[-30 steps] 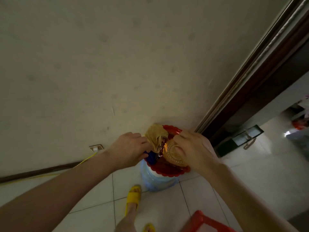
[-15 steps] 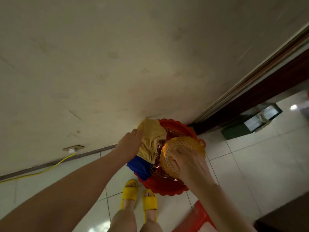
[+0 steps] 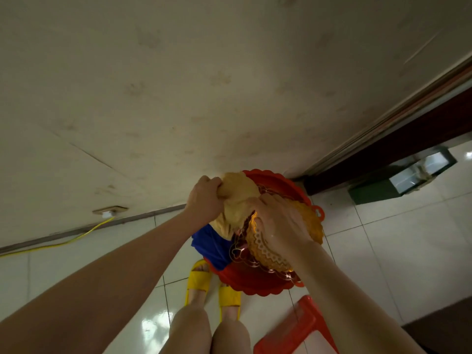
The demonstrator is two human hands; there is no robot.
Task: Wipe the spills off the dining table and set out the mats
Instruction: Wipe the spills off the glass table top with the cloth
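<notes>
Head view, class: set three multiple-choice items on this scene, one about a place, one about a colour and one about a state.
1. Where is the blue cloth?
A. on the floor tiles
B. on the red tray
C. on the red stool

2. What colour are the slippers?
A. yellow
B. green
C. black

3. What is the left hand doing?
A. hanging idle
B. gripping the yellow cloth
C. pressing on the wall

Answers:
1. B: the blue cloth lies on the tray's left side and drapes over its rim.
2. A: both slippers on the tiles below the tray are bright yellow.
3. B: the fingers are curled into the bunched top of the yellow cloth.
</notes>
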